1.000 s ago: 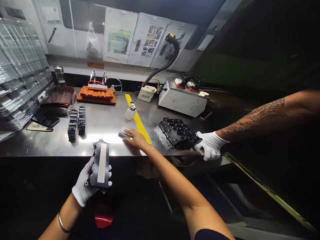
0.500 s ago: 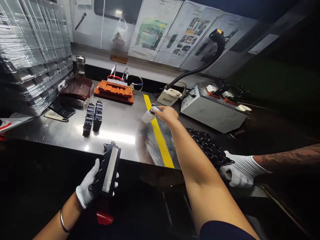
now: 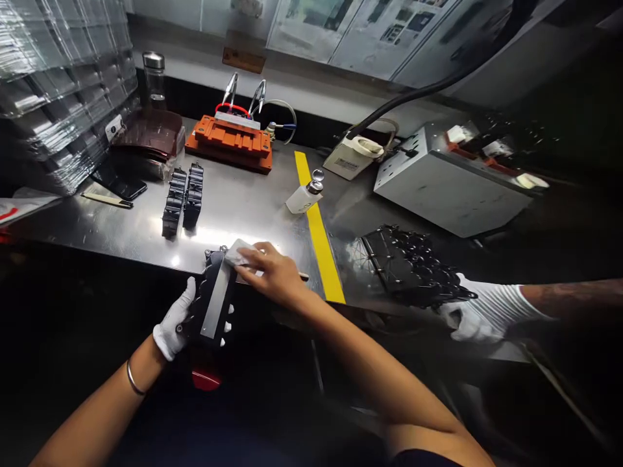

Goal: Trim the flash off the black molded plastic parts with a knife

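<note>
My left hand [image 3: 176, 321], in a white glove, grips a black plastic housing [image 3: 198, 311] just off the table's front edge. A long metal strip [image 3: 215, 305] runs along the housing's upturned face. Bare and closed, my right hand [image 3: 272, 269] pinches a folded white wipe [image 3: 238, 253] against the strip's far end. A thin stick-like thing pokes out beside that hand, its kind unclear. Beyond it, a white pump bottle [image 3: 302, 198] with a metal cap stands by the yellow tape [image 3: 322, 253].
Two black housings [image 3: 174, 201] stand at left, near an orange fixture [image 3: 233, 143], a phone [image 3: 119, 185] and stacked clear trays [image 3: 63, 91]. To the right, a co-worker's gloved hand [image 3: 477, 311] holds a black ribbed part [image 3: 409, 266]. Behind is a grey box [image 3: 452, 181].
My right hand has come back from the pump bottle to the housing, bringing the white wipe onto its metal strip. My left hand still holds the housing. The view has tilted downward.
</note>
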`<state>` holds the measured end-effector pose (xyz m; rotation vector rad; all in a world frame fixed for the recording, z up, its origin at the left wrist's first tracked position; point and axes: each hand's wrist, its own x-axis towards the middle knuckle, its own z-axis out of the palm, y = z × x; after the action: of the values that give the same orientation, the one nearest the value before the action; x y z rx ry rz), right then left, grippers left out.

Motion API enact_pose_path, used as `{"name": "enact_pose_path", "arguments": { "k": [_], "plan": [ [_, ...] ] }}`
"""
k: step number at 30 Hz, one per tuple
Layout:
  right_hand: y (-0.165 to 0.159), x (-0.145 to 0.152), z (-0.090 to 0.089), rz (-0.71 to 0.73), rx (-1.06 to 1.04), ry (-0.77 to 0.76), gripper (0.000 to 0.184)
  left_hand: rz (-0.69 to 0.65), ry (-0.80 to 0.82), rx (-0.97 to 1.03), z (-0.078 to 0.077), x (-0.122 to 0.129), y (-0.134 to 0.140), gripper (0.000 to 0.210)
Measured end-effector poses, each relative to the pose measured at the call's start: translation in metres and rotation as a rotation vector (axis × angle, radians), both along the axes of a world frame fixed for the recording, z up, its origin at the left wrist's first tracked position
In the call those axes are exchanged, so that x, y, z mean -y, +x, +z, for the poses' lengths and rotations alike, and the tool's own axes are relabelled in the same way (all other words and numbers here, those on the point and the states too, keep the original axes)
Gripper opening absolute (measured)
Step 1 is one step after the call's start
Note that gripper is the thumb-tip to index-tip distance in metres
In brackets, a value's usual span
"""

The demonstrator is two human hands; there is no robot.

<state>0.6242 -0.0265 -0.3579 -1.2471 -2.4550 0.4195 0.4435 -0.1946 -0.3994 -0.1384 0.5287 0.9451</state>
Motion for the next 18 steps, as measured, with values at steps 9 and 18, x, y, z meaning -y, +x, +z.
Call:
{"name": "enact_pose_path", "arguments": {
  "k": [9, 18],
  "plan": [
    [0.001, 0.057, -0.020, -0.049, 0.063, 0.119, 0.037, 0.008, 0.045, -0.045, 0.004, -0.001, -0.001, 0.072],
    [-0.016, 0.042, -0.016, 0.010, -0.001, 0.033, 0.037, -0.025, 0.075, -0.151, 0.005, -0.008, -0.004, 0.077]
  ]
}}
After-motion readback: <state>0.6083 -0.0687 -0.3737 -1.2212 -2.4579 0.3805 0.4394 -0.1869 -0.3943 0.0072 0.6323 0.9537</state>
